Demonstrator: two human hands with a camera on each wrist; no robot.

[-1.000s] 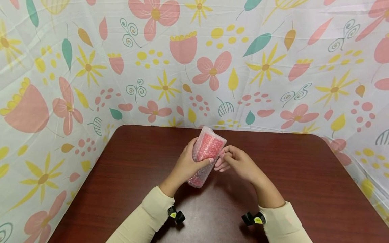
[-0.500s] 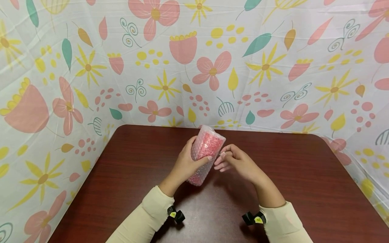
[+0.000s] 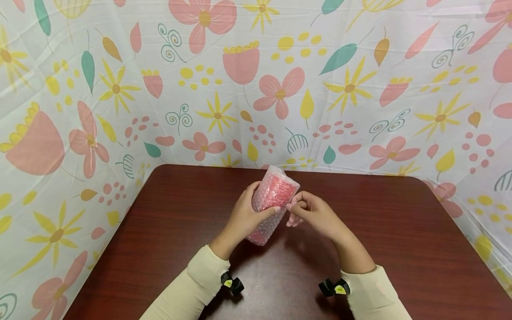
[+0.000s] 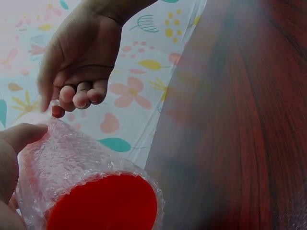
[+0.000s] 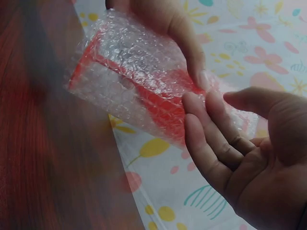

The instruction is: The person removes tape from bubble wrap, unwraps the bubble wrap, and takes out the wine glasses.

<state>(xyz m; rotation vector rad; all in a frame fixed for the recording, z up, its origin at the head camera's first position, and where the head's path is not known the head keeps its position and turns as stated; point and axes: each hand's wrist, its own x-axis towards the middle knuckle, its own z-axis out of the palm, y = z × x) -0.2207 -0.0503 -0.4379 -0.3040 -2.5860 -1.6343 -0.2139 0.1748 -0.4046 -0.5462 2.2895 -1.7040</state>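
The thumb and forefinger of the right hand [image 3: 314, 213] come nearly together at the edge of the bubble wrap [image 3: 276, 218], the other fingers bent beside them; whether they pinch a bit of the wrap, I cannot tell. The left hand [image 3: 245, 213] grasps the wrap from its other side, the thumb lying across the front. Inside is a red thing [image 4: 105, 203], its one end showing as a smooth red face in the left wrist view. The whole bundle is tilted over the table [image 3: 152, 249], between the two hands; if its low end touches the wood, this is not clear. Farther out are the pale sleeves [image 3: 212, 266] and, behind the table, the flowered cloth [image 3: 320, 133]. Since only the left hand surely carries the weight, a strong tug by the right could twist the bundle. The slick plastic might also slide under the left thumb, and the red thing could drop.
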